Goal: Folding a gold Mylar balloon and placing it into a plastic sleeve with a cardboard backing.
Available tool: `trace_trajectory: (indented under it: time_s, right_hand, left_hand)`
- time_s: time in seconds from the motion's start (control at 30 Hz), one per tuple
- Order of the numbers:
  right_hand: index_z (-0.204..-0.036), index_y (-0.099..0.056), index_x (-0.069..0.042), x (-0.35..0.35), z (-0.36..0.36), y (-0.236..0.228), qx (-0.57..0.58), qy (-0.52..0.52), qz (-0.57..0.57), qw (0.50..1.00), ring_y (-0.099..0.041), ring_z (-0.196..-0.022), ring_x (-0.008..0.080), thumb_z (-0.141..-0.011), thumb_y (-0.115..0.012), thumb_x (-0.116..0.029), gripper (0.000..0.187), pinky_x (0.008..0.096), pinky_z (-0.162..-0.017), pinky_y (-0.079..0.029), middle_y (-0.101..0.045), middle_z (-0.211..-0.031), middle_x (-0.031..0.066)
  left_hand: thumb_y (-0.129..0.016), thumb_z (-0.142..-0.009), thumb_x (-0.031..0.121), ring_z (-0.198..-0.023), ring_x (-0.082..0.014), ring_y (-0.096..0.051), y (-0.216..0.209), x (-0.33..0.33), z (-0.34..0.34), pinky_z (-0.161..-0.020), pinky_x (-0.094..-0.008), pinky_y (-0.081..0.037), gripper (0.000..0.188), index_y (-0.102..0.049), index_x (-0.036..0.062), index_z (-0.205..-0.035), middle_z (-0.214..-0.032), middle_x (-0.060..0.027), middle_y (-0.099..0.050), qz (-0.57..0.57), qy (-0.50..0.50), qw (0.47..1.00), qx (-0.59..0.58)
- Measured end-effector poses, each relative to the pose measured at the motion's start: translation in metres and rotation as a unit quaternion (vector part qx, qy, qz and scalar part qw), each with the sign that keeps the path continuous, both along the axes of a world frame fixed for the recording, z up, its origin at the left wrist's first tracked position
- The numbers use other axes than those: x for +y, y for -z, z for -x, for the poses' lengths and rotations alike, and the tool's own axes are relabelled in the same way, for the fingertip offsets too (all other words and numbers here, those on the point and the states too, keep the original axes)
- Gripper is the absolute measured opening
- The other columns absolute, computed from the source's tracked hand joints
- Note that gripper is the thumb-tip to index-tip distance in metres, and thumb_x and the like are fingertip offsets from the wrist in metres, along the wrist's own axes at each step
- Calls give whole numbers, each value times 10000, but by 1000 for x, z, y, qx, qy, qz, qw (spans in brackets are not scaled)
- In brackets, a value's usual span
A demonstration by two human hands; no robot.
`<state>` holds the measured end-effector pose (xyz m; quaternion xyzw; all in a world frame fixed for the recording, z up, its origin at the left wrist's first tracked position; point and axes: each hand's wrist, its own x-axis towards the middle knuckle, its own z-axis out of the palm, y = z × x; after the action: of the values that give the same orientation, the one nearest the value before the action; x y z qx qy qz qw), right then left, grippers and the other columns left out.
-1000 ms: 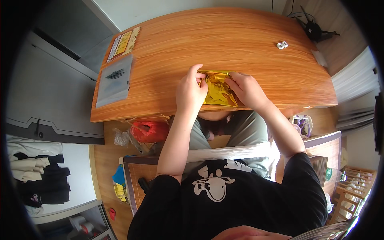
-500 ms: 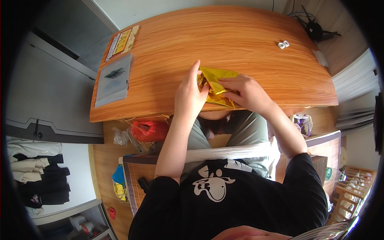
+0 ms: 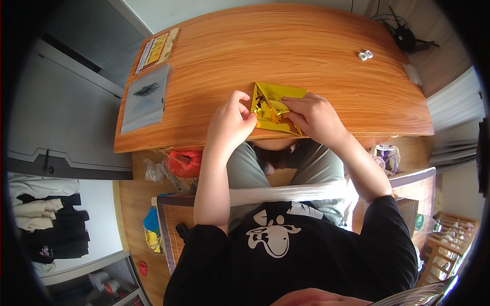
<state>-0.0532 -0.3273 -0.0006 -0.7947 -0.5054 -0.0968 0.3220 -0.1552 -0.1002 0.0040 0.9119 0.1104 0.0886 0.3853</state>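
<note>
A shiny gold foil sheet point(image 3: 275, 92) lies near the table's front edge. Part of it is folded over into a creased flap, with crinkled facets at its left side. From the right, my right hand point(image 3: 317, 118) grips the folded flap between thumb and fingers. My left hand point(image 3: 231, 123) is just off the sheet's left edge, its fingers curved with a gap between thumb and index finger. Nothing shows in that hand; whether the thumb tip touches the foil I cannot tell.
On the wooden table point(image 3: 229, 56), a translucent folder point(image 3: 145, 104) and printed yellow sheets point(image 3: 157, 50) lie at the left. Two small white rings point(image 3: 365, 55) sit at the far right, near a black router-like device point(image 3: 404, 39). A red bag point(image 3: 184, 163) is below the table's front.
My left hand has moved left and drawn back from the foil, uncovering its left edge. The right hand stays on the flap, and the sheet lies flatter.
</note>
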Motion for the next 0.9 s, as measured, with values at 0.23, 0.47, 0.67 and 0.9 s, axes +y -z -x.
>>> trace_trajectory:
  time_s: [0.23,0.47,0.67,0.9]
  right_hand:
    - [-1133,-745,-26,0,0,-1,15,-3,4,1000,-663,-861,352,-891,-718,-137,267,427,-823,-544,-759,-1037,140]
    - [-1153,-745,-32,1,1,-3,16,4,7,1000,-658,-848,356,-895,-720,-142,281,431,-797,-541,-742,-959,160]
    - [-977,-684,-5,2,2,1,31,33,2,999,-617,-811,374,-937,-683,-134,135,459,-746,-509,-673,-815,177]
    - [-930,-644,-4,3,1,2,42,39,6,998,-605,-805,381,-958,-654,-129,129,473,-733,-496,-650,-798,179]
  left_hand:
    - [-744,-859,126,-742,-286,-720,6,-2,-12,-701,-404,-552,341,-606,53,-1163,-822,-116,-741,22,-23,998,-49]
    - [-755,-843,76,-723,-260,-726,5,-8,-17,-691,-386,-569,306,-639,61,-1126,-817,-107,-741,10,-38,998,-50]
    - [-757,-843,62,-725,-252,-732,15,-10,-20,-680,-378,-574,300,-652,69,-1125,-833,-98,-744,7,-26,993,-117]
    - [-747,-865,26,-782,-245,-742,26,-7,-20,-714,-347,-591,260,-681,49,-1115,-911,-135,-749,-74,0,980,-184]
